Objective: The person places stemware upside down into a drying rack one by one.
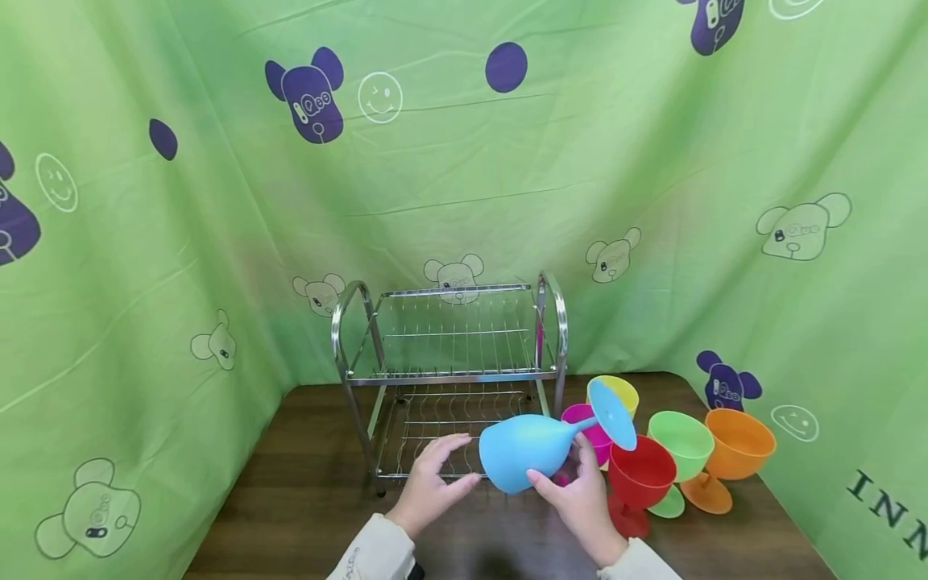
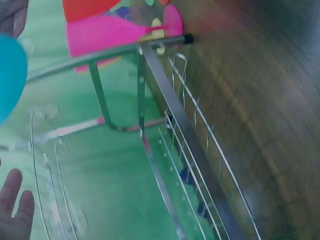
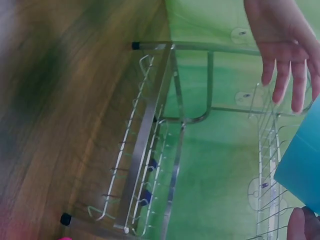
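A blue plastic goblet (image 1: 525,451) is tilted on its side above the table, its bowl to the left and its foot up to the right. My right hand (image 1: 580,495) grips it around the bowl near the stem, thumb in front. Beside the rim, my left hand (image 1: 435,483) is held with fingers and thumb spread, apart from the goblet. The right wrist view shows the blue bowl (image 3: 302,160) at the right edge, with the left hand (image 3: 285,55) above it. Behind the hands stands a two-tier metal dish rack (image 1: 453,376).
Several goblets stand right of the rack: red (image 1: 641,475), green (image 1: 681,443), orange (image 1: 739,443), yellow (image 1: 619,392) and magenta (image 1: 594,431), partly hidden by the blue one. They stand on a dark wooden table (image 1: 268,475). Green printed cloth (image 1: 435,193) hangs behind and at both sides.
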